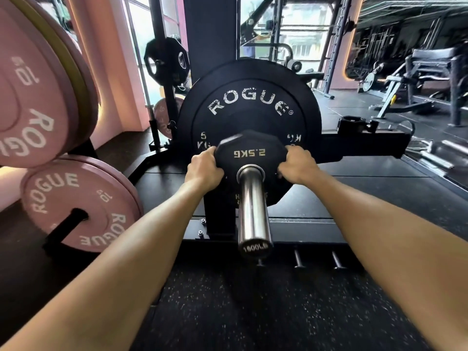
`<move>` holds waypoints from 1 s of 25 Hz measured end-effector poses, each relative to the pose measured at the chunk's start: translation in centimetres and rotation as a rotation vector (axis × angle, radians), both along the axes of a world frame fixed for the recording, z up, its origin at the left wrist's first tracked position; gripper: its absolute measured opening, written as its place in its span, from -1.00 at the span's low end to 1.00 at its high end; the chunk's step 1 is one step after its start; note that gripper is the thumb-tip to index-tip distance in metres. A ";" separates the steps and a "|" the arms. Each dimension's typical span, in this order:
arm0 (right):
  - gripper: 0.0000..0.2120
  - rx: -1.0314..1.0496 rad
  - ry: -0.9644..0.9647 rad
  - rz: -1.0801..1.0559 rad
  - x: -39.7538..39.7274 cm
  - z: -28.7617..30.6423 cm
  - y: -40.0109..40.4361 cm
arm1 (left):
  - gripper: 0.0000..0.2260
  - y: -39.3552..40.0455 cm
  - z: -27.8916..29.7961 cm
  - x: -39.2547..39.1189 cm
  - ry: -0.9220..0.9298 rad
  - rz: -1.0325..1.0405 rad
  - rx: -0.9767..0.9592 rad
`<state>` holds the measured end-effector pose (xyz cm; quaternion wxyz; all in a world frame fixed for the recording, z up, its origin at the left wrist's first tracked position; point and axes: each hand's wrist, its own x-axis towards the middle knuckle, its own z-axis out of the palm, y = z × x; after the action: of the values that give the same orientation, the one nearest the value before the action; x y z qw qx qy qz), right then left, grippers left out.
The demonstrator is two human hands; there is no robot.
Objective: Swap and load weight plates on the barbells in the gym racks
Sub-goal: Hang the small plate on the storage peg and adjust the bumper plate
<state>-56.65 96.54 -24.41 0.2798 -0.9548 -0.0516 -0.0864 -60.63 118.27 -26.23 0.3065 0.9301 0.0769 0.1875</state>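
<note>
A chrome barbell sleeve point(253, 211) points toward me, its end cap stamped 1600LB. A small black 2.5 kg plate point(249, 149), label upside down, sits on the sleeve in front of a big black Rogue bumper plate point(249, 97). My left hand point(203, 169) grips the small plate's left edge. My right hand point(296, 165) holds its right edge. Both forearms reach in from the bottom corners. Whether the small plate touches the bumper plate I cannot tell.
Pink Rogue 10 kg plates point(73, 206) hang on a storage rack at the left, larger ones point(33, 97) above them. A black rack upright point(210, 36) stands behind the bar. A bar collar point(352, 122) lies on the rack's base beam. Benches and machines point(425, 79) fill the right background.
</note>
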 end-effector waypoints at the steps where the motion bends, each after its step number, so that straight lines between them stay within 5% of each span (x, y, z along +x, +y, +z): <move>1: -0.69 0.008 -0.005 0.008 -1.6 0.0 -0.1 | -0.65 -0.1 -0.1 -1.6 -0.012 -0.004 -0.008; 16: -0.85 -0.013 -0.036 0.069 -21.4 0.6 -2.5 | -0.72 -1.7 0.3 -21.0 -0.087 -0.068 0.031; 25: -0.90 -0.004 -0.210 0.135 -21.6 11.3 -2.6 | -0.83 -0.3 11.9 -20.9 -0.224 -0.084 0.169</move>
<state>-78.23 93.97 -13.09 0.2762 -0.9353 -0.1451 -0.1667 -81.58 117.96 -14.28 0.2415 0.9282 -0.0126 0.2828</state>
